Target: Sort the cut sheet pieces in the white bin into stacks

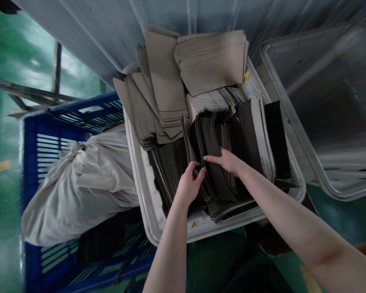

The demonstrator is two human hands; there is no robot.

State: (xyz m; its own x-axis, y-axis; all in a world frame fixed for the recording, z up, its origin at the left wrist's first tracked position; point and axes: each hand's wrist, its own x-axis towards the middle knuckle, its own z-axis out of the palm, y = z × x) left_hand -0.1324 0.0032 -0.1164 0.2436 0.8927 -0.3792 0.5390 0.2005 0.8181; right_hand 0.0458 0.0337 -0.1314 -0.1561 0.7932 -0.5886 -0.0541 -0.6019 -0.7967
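Note:
A white plastic bin (140, 185) holds stacks of thin, flat pieces, some dark and some grey-beige. My left hand (189, 181) has its thumb and fingers closed on the edge of a dark sheet (186, 140) near the bin's middle. Just right of it, my right hand (228, 160) lies over a stack of dark sheets (212, 136). One digit stretches left across that stack's edges; the other fingers are mostly hidden behind it. More dark sheets (167, 167) stand on edge left of my left hand.
Grey-beige pieces (167, 77) fill the bin's far side. On the left, a blue crate (29, 171) contains a white cloth bundle (88, 179). Another grey bin (295, 110) lies to the right. A ribbed grey panel (116, 24) borders the back.

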